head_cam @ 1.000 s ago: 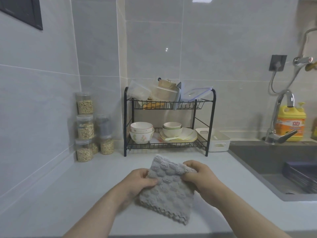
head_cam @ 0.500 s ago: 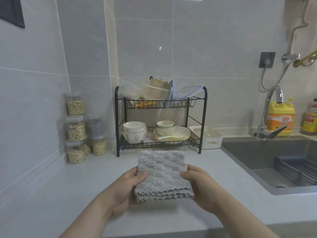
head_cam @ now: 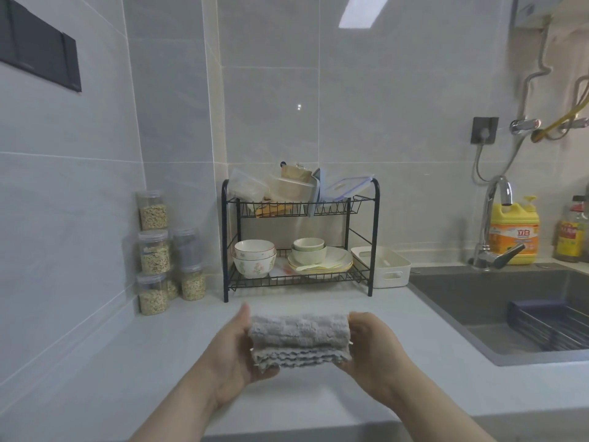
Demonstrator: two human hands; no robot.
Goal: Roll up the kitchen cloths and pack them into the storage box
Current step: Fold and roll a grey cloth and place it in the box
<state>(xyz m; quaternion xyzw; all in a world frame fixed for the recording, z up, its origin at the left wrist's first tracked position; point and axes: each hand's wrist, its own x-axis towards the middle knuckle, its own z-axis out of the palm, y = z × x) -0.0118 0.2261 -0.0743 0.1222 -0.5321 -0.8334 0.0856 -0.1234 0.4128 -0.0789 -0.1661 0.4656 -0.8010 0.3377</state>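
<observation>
Since half second ago, grey cloth (head_cam: 299,338) rolled further, shorter bundle (scalloped edges at front). Left hand (head_cam: 237,349) and right hand (head_cam: 371,347) grip its ends, above countertop (head_cam: 127,362). White storage box (head_cam: 387,266) beside dish rack (head_cam: 299,237).

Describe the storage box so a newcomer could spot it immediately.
Start at the black two-tier dish rack. On the counter at its right foot, just before the sink, sits a low white storage box. It is the only open white tub there, with a slot handle facing forward.
</observation>
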